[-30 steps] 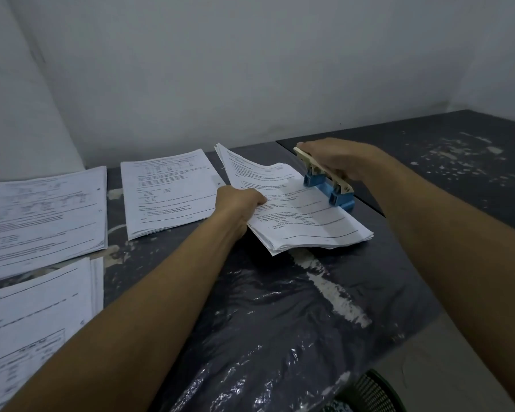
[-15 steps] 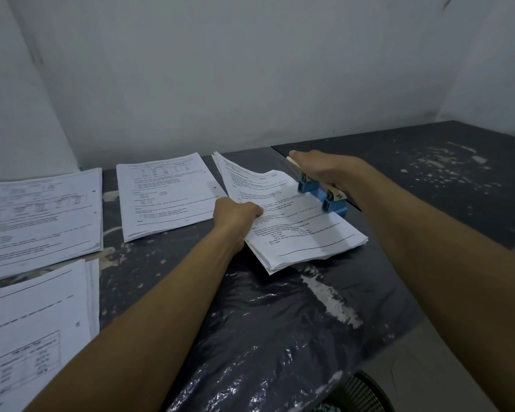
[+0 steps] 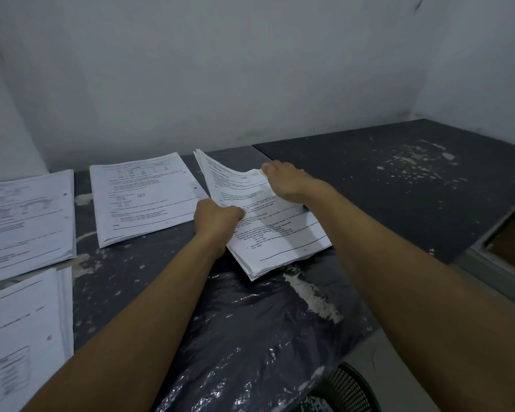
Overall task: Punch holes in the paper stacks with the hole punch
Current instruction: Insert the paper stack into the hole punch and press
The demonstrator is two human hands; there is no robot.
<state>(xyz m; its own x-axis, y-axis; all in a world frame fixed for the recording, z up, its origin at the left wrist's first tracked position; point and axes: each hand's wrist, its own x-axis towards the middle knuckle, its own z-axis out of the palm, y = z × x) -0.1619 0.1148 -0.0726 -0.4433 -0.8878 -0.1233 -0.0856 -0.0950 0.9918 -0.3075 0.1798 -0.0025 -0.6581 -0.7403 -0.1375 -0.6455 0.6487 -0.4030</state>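
- Dark speckled table (image 3: 399, 185) against a plain white wall, with crinkly plastic sheeting (image 3: 250, 337) over the near edge.
- Your left hand (image 3: 217, 218) has its fingers curled tight on the left edge of the angled paper stack (image 3: 274, 233).
- Your right hand (image 3: 286, 181) presses down on the hole punch (image 3: 263, 173) at the stack's far right edge; the punch is mostly hidden, so can't tell how those fingers lie.
- Three more stacks sit off to the left: one (image 3: 143, 197) just beside, two (image 3: 24, 221) (image 3: 21, 337) further over.
- Green basket (image 3: 351, 391) down by the floor.
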